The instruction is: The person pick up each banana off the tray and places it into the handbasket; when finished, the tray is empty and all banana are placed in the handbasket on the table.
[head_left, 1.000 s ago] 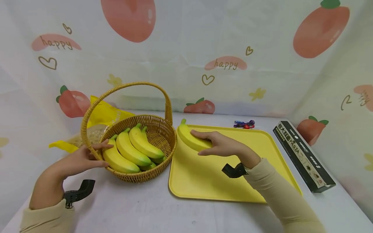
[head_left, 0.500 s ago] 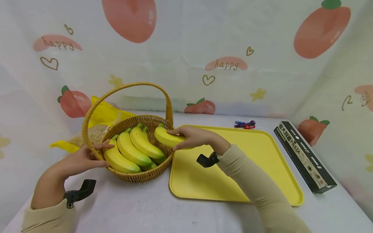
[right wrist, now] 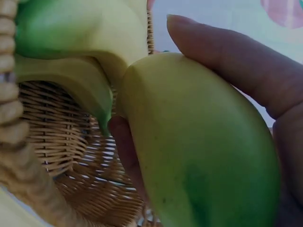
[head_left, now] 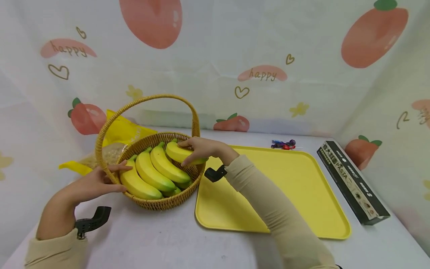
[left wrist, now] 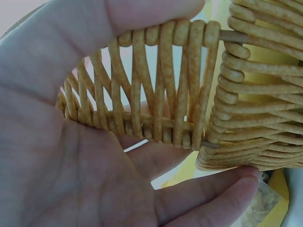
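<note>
My right hand (head_left: pixel 209 148) grips a yellow banana (head_left: pixel 177 152) over the right side of a round wicker basket (head_left: pixel 158 204). In the right wrist view, the thumb and a finger lie on opposite sides of this banana (right wrist: pixel 203 137), whose near end is green. Several other bananas (head_left: pixel 152 173) lie side by side in the basket. At the basket's left side, my left hand (head_left: pixel 90 188) holds the base of the tall arched handle (head_left: pixel 147 98). The left wrist view has the woven handle (left wrist: pixel 156 85) between thumb and fingers.
Right of the basket lies a yellow tray (head_left: pixel 268 209). A black pasta box (head_left: pixel 352 183) is beyond its right edge, and wrapped lollipops (head_left: pixel 283 144) lie behind it. A yellow bag (head_left: pixel 125 130) sits behind the basket, against the patterned cloth backdrop.
My right hand has carried the banana leftward from above the tray to inside the basket's right side. The left hand stays at the handle base.
</note>
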`<state>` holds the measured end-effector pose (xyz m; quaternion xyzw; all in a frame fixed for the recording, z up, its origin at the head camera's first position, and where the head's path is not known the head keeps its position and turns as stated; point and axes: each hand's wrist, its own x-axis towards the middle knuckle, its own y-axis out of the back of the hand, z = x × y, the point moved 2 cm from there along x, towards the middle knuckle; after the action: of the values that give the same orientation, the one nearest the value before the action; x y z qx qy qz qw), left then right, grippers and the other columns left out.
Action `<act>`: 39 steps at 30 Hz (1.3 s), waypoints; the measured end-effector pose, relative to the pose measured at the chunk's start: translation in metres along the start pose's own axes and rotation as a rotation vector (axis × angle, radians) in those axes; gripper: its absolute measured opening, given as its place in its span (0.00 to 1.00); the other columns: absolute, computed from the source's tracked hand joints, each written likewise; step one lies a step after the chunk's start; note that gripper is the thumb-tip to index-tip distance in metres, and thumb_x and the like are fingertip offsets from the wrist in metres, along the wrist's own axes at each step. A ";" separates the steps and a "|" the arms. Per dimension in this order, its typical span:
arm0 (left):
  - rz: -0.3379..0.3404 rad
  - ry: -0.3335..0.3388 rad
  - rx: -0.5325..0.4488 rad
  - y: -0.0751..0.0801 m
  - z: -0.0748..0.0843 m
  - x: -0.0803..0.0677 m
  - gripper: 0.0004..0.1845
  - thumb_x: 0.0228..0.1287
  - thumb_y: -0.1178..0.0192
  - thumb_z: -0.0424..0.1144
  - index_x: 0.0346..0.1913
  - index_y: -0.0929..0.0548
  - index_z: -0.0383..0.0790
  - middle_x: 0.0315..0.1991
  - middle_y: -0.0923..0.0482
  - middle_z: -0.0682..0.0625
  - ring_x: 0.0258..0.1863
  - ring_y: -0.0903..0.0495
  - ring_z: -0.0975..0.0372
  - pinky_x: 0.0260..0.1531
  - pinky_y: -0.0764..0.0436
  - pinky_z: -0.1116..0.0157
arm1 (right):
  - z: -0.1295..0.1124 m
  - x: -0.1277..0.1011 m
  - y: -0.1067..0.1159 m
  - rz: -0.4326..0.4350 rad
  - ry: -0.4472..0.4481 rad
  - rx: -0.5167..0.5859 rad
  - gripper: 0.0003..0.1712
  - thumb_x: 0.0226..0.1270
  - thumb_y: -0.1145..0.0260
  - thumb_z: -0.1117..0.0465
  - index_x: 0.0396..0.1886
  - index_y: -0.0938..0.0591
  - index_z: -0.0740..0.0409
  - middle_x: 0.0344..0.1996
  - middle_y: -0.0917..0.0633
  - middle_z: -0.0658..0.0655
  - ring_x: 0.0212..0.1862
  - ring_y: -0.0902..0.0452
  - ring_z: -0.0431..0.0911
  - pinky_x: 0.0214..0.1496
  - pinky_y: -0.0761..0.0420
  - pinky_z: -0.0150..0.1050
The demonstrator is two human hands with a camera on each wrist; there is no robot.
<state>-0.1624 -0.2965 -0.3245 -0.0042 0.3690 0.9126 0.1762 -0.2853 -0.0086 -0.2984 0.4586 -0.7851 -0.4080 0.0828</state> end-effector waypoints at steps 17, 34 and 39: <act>-0.002 0.000 0.011 0.000 0.002 0.000 0.34 0.58 0.37 0.42 0.66 0.34 0.35 0.70 0.52 0.29 0.57 0.31 0.39 0.39 0.22 0.73 | -0.014 0.027 -0.005 -0.062 -0.159 -0.023 0.39 0.63 0.37 0.59 0.71 0.42 0.56 0.71 0.39 0.55 0.71 0.44 0.44 0.69 0.36 0.36; 0.005 0.014 0.001 0.001 -0.002 -0.003 0.34 0.59 0.37 0.42 0.66 0.34 0.35 0.70 0.53 0.29 0.54 0.28 0.40 0.38 0.22 0.72 | -0.016 0.038 -0.016 -0.089 -0.242 0.103 0.41 0.65 0.40 0.63 0.73 0.48 0.52 0.74 0.50 0.52 0.74 0.57 0.44 0.73 0.46 0.39; -0.002 0.022 0.010 -0.001 -0.001 0.000 0.34 0.59 0.37 0.43 0.67 0.34 0.36 0.70 0.53 0.30 0.53 0.27 0.42 0.39 0.21 0.68 | -0.013 0.034 -0.012 -0.074 -0.230 0.168 0.40 0.65 0.40 0.64 0.73 0.48 0.55 0.74 0.48 0.54 0.74 0.53 0.45 0.72 0.42 0.39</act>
<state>-0.1620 -0.2963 -0.3261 -0.0135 0.3755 0.9104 0.1730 -0.2906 -0.0458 -0.3073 0.4426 -0.8035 -0.3933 -0.0613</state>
